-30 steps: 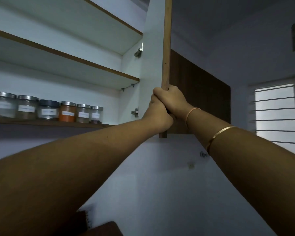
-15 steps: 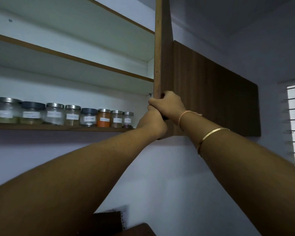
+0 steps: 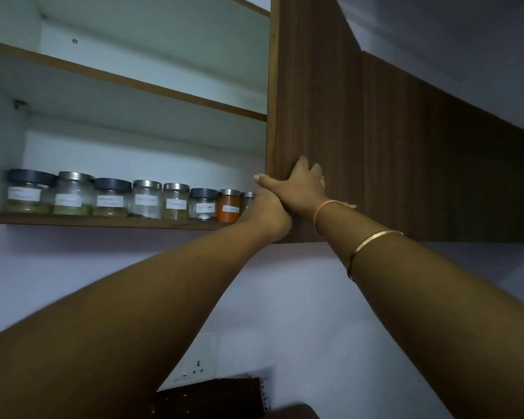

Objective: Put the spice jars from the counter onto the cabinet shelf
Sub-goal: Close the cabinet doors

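Up on the wall, brown wooden cabinet door (image 3: 315, 101), outer face toward the camera, free edge at its left. Left of that edge, open white interior with wood-fronted shelves. On the lowest cabinet shelf (image 3: 103, 221), the spice jars (image 3: 146, 199): eight in view, in one row running left to right along the shelf front, touching or just beside one another. All upright, long axis vertical, lids up, white labels facing out. Orange jar (image 3: 229, 205) second from the right; last one half hidden behind the left hand (image 3: 266, 216).

At the door's lower left corner, both hands together. Right hand (image 3: 300, 192) flat on the door face, fingers straight and slightly spread, thumb stretched left past the edge. Left hand directly below and touching it, back to the camera; fingers hidden, grip impossible to tell.

On the right forearm, gold bangle (image 3: 372, 246); at the wrist, pink thread band (image 3: 324, 207). Low on the wall, white wall socket (image 3: 194, 368).
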Available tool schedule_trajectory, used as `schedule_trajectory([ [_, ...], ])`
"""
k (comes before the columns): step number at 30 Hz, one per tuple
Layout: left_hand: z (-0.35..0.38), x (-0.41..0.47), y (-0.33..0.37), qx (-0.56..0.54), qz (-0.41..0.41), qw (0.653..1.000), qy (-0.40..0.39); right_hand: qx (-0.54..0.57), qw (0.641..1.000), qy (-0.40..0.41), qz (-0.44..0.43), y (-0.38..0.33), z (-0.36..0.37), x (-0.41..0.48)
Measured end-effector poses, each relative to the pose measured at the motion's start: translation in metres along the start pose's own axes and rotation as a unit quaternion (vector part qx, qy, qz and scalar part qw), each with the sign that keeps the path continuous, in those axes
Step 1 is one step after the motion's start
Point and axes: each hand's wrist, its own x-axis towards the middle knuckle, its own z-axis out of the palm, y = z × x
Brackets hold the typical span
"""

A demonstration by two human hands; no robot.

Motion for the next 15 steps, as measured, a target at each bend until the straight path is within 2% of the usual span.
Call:
schedule_trajectory([
  [7,-0.012,0.032,-0.071,0.040,-0.035,0.998,0.036,-0.103,0.993,-0.011,-0.061,0.001,0.056,0.028],
  [15,-0.025,0.080,-0.125,0.087,-0.041,0.995,0.029,-0.103,0.986,0.016,-0.129,0.004,0.123,0.071],
])
